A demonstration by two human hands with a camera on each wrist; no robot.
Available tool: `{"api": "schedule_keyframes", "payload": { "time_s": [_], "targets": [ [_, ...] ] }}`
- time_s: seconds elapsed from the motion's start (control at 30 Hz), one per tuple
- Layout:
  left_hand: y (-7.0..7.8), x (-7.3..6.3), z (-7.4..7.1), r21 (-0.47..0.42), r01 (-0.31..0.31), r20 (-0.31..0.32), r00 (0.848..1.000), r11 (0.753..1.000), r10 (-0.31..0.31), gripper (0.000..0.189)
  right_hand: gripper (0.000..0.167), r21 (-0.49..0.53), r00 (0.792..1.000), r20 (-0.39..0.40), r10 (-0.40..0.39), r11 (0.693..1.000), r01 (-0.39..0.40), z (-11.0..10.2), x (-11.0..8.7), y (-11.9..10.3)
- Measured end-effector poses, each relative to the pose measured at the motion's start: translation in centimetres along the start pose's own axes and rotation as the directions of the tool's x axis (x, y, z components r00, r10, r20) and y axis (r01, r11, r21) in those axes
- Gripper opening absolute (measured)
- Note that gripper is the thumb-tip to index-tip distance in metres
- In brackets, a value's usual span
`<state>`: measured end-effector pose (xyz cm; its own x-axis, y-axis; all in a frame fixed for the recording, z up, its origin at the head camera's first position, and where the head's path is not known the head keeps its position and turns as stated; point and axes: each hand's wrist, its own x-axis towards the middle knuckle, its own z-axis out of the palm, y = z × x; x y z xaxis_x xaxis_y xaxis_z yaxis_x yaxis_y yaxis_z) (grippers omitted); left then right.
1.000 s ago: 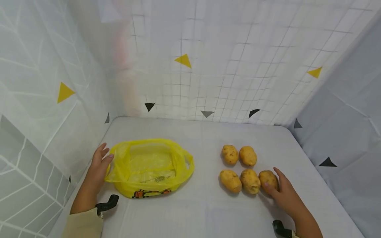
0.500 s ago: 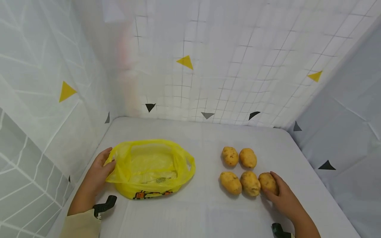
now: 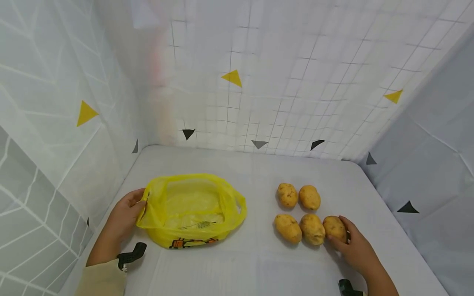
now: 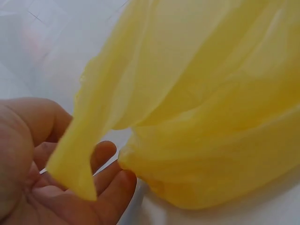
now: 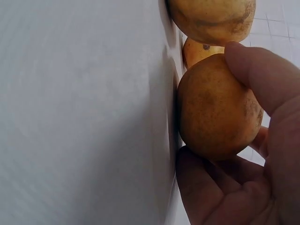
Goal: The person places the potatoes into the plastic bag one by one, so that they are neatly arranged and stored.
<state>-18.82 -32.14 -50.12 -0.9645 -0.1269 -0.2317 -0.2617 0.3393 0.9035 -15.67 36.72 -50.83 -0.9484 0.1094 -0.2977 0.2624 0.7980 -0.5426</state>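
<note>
A yellow plastic bag (image 3: 159, 235) lies with its mouth spread wide, left of the middle of the table. My left hand (image 3: 122, 218) holds its left edge; in the left wrist view the fingers curl round a loose handle strip (image 4: 77, 159). At the right, my right hand (image 3: 357, 248) grips the rightmost potato (image 3: 334, 228) between thumb and fingers. That potato still rests on the table, as the right wrist view shows. Beside it sit a lumpy potato (image 3: 312, 229) and a longer potato (image 3: 287, 228). Behind them are two more potatoes (image 3: 309, 197).
The white-covered table (image 3: 237, 271) has a grid-patterned sheet (image 3: 281, 82) hanging behind it. Patterned side sheets (image 3: 48, 144) stand at left and right. A dark wrist device (image 3: 131, 254) sticks out from the left cuff.
My left hand has moved in from beside the bag and taken hold of its left edge. My right fingers have closed further round the rightmost potato, which has hardly moved.
</note>
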Motion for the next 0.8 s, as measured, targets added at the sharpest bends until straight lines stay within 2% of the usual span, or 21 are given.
{"api": "schedule_keyframes", "payload": {
  "time_s": [0.27,0.43,0.63,0.8],
  "targets": [
    [0.1,0.1,0.0,-0.018,0.072,-0.039,0.997,0.997,-0.073,0.069,0.127,-0.005,0.999,-0.023,0.043,0.999,-0.043,0.0,0.0,-0.4],
    [0.0,0.2,0.0,0.000,0.055,-0.055,0.997,0.998,-0.055,0.060,0.125,-0.014,0.998,-0.029,0.055,0.998,-0.055,0.1,0.0,-0.6],
    [-0.3,0.4,0.2,-0.053,0.042,-0.049,0.998,0.998,-0.045,0.056,0.122,0.003,0.997,-0.031,0.073,0.997,-0.073,-0.8,0.0,-0.6],
    [-0.3,0.5,0.3,-0.085,0.056,-0.030,0.998,0.995,-0.059,0.057,0.122,0.038,0.992,-0.053,0.111,0.993,-0.109,-1.7,0.2,-1.1]
  ]
}}
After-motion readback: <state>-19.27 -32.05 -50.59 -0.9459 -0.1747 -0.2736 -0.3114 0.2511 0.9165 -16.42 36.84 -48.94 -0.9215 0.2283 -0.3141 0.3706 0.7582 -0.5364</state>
